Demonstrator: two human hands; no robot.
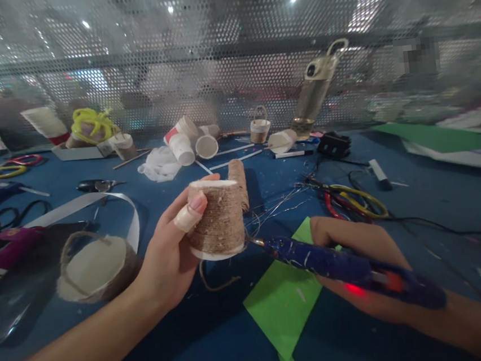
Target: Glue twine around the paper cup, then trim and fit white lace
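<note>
My left hand (168, 250) grips a paper cup wrapped in brown twine (216, 217), held up over the blue table (437, 195). A bandage covers the thumb tip. A loose twine end (212, 282) hangs below the cup. My right hand (358, 254) is wrapped round a dark blue glue gun (337, 262) with a red light glowing. Its nozzle touches the cup's lower right edge. A green paper sheet (283, 298) lies under the gun.
A twine-wrapped basket with a handle (93, 268) sits at the left, beside a white ribbon (110, 201) and scissors (96, 186). Several paper cups (189, 140), a small basket (260, 128), a water bottle (315, 91), pliers (353, 201) and cables crowd the back. A perforated metal screen (227, 45) walls the far edge.
</note>
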